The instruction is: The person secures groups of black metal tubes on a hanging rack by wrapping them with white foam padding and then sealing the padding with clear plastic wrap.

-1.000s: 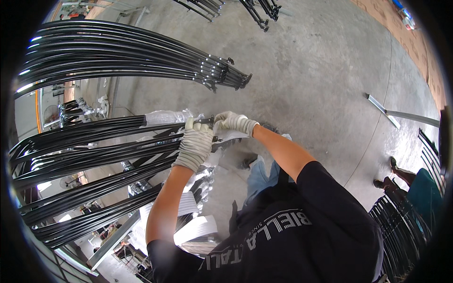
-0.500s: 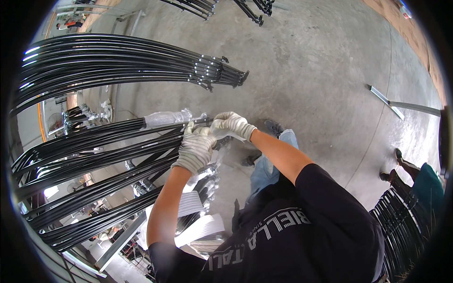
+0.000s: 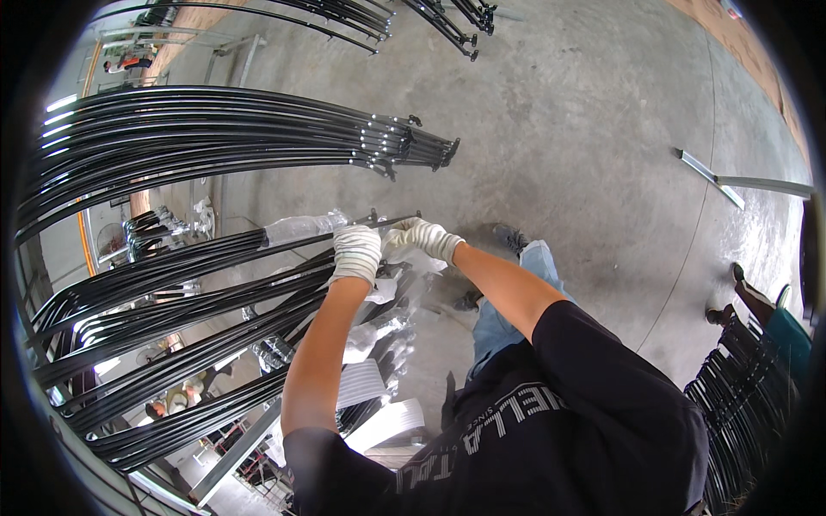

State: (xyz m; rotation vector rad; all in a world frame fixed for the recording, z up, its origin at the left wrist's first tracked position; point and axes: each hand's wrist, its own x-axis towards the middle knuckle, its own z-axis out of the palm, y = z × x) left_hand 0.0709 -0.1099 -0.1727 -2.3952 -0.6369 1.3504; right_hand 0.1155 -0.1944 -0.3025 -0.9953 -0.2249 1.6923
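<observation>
My left hand (image 3: pixel 356 254), in a white striped knit glove, is closed around clear plastic at the end of a black metal tube (image 3: pixel 297 243). Beside it, my right hand (image 3: pixel 428 239), in a similar glove, pinches the clear plastic bag (image 3: pixel 420 260), which hangs crumpled below the fingers. Tube ends stick out just past both hands. Right behind my left hand, a neighbouring bundle end wears a clear plastic sleeve (image 3: pixel 303 228). The fingertips are partly hidden by the gloves and the plastic.
Bundles of bent black tubes (image 3: pixel 232 129) hang at the left, with more at the far edge. White foam sheets (image 3: pixel 389 426) lie below my left forearm. A metal stand foot (image 3: pixel 710 178) rests on the concrete floor (image 3: pixel 585 146). Another person (image 3: pixel 779 340) stands at the right near a tube stack (image 3: pixel 731 404).
The plastic between my hands has dropped lower and bunched up. My left hand has turned more upright over the tube end. The whole view has shifted slightly.
</observation>
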